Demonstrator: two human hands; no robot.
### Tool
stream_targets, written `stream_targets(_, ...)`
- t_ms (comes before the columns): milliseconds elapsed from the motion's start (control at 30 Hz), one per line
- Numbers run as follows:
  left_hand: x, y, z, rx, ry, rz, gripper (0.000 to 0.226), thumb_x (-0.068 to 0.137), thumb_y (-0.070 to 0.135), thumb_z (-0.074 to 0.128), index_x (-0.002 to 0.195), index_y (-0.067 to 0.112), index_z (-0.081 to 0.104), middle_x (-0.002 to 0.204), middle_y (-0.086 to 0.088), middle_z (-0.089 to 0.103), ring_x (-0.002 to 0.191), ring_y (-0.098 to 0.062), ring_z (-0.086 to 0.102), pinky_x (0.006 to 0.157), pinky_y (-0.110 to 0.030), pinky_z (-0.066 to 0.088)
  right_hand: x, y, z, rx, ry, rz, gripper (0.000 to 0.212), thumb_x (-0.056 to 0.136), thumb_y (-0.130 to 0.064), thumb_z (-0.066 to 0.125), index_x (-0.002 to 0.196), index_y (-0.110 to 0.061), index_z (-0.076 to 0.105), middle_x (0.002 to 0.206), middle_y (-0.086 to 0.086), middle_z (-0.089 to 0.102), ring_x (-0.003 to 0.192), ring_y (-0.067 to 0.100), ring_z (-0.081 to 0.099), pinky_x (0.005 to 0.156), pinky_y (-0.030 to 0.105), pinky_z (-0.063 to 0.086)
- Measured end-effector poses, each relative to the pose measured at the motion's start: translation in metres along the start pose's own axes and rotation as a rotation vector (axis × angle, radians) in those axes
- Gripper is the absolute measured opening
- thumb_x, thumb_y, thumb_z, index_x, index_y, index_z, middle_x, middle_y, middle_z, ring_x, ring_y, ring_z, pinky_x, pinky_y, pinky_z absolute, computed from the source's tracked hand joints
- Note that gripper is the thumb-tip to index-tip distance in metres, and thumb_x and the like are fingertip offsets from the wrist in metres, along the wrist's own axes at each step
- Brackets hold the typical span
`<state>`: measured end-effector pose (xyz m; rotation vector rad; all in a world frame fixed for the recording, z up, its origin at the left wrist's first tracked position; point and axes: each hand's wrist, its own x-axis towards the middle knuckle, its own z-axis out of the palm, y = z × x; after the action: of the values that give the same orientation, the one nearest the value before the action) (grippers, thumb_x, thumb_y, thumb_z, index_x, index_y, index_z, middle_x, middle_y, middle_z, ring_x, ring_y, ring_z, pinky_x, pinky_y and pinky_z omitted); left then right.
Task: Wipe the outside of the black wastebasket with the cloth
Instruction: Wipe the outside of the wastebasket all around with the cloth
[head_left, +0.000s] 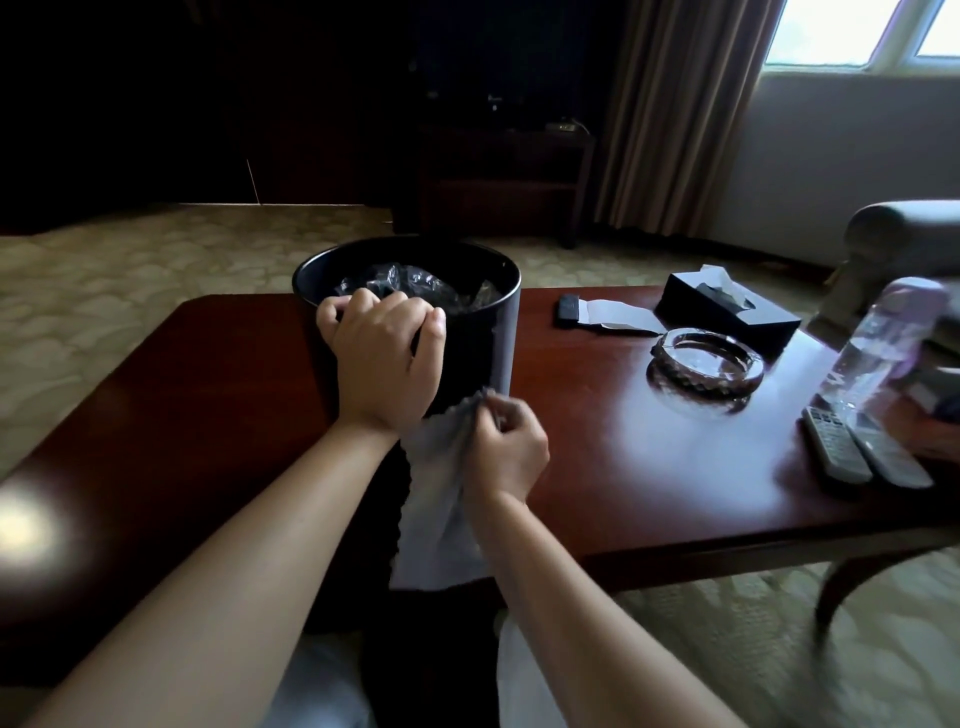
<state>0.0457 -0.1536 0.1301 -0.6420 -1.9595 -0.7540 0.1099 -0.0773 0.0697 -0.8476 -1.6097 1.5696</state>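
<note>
The black wastebasket (467, 343) stands upright on the dark wood coffee table (623, 467), at about 12 o'clock from the person and close to the near edge. The left hand (382, 358) is hooked over the near rim, fingers curled inside and thumb outside, prob. to brace the bin so it won't slide or tip under the rubbing. A crumpled black liner bag (415, 286) sits inside.

The right hand (506, 449) pinches the top edge of the grey cloth (436, 504) w/ curled fingers, just below the left wrist, at the foot of the bin's near wall. Most of the cloth hangs loose over the table edge. It's held by a corner, not bunched into a pad, so it looks like wiping is only about to start, or the grip is being reset.

At 2 o'clock: a glass ashtray (706, 366), a black tissue box (727, 309), and a small dark object on white paper (613, 314). At 3 o'clock: two remotes (862, 452) and a clear water bottle (878, 348), all well apart from the bin.

No brand or writing is legible; the remote buttons are too blurred.
</note>
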Motion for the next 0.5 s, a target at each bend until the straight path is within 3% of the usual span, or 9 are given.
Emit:
stream_targets(133, 0.000, 0.001, 0.001, -0.010, 0.009, -0.007, 0.037, 0.090, 0.032, 0.032, 0.057, 0.020, 0.043, 0.061, 0.014, 0.039, 0.068, -0.017, 0.043, 0.082, -0.037, 0.023, 0.003, 0.020, -0.008, -0.168, -0.060, 0.157, 0.013, 0.085, -0.018, 0.061, 0.090, -0.017, 0.073, 0.095, 0.001, 0.071, 0.096, 0.015, 0.064, 0.080, 0.018, 0.042)
stream_targets(333, 0.000, -0.001, 0.004, 0.009, 0.028, -0.004, 0.036, 0.091, 0.033, 0.033, 0.057, 0.021, 0.042, 0.060, 0.008, 0.046, 0.069, -0.022, 0.046, 0.082, -0.038, 0.024, 0.012, -0.055, 0.001, 0.065, 0.035, -0.213, 0.011, 0.082, -0.012, 0.064, 0.088, -0.014, 0.073, 0.090, 0.000, 0.072, 0.088, 0.011, 0.064, 0.082, 0.017, 0.045)
stream_targets(500, -0.001, -0.001, 0.006, 0.004, 0.046, 0.001, 0.034, 0.091, 0.033, 0.035, 0.059, 0.024, 0.039, 0.060, 0.010, 0.044, 0.070, -0.023, 0.048, 0.083, -0.038, 0.023, 0.023, -0.060, 0.005, 0.127, 0.054, -0.210, 0.008, 0.083, -0.015, 0.065, 0.086, -0.016, 0.073, 0.085, -0.002, 0.071, 0.084, 0.008, 0.065, 0.080, 0.015, 0.047)
